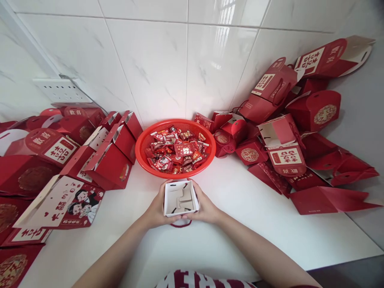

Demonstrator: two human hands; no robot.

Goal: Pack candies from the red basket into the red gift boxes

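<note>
Fingers: left fingers (171,219) and right fingers (195,216) grasping white-lined square cardboard box (172,198)
Box: opened out, unclosed, no sweets visible inside
Red-wrapped sweets (183,150): heaped in round red plastic basket (139,154)

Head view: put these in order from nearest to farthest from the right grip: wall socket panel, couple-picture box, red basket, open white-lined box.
1. Open white-lined box: in the right grip, its right side against it.
2. Red basket: just beyond the held one.
3. Couple-picture box: off to the left.
4. Wall socket panel: far left, up on the wall.
</note>
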